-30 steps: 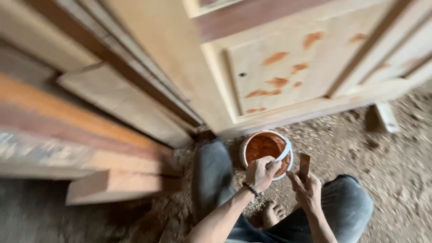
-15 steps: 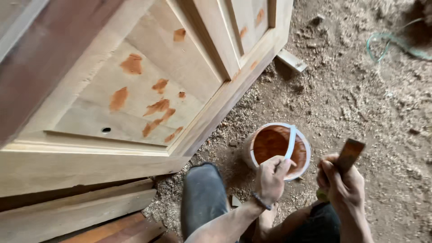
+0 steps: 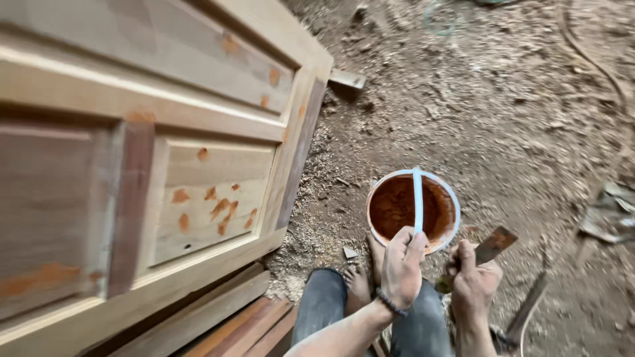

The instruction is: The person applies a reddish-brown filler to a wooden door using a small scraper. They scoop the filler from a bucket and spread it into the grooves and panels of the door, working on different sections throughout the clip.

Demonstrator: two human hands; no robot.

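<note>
The left hand [image 3: 402, 264] is wrapping its fingers around the white handle of the bucket [image 3: 413, 209] on the dirt floor [image 3: 516, 119]. The right hand [image 3: 471, 281] is squeezing a scraper [image 3: 493, 246] just beside it.

We see a panelled wooden door [image 3: 152, 165] on the left, pale, with orange-brown filler spots [image 3: 215, 208] on its lower panel and stiles. Under its lower edge, stacked boards [image 3: 225, 317]. A small wood offcut [image 3: 347, 79] lies just beside the door's far corner. The floor [image 3: 503, 119] is dirt strewn with sawdust and shavings. A greenish cord [image 3: 442, 20] lies coiled at the top, blurred.
</note>
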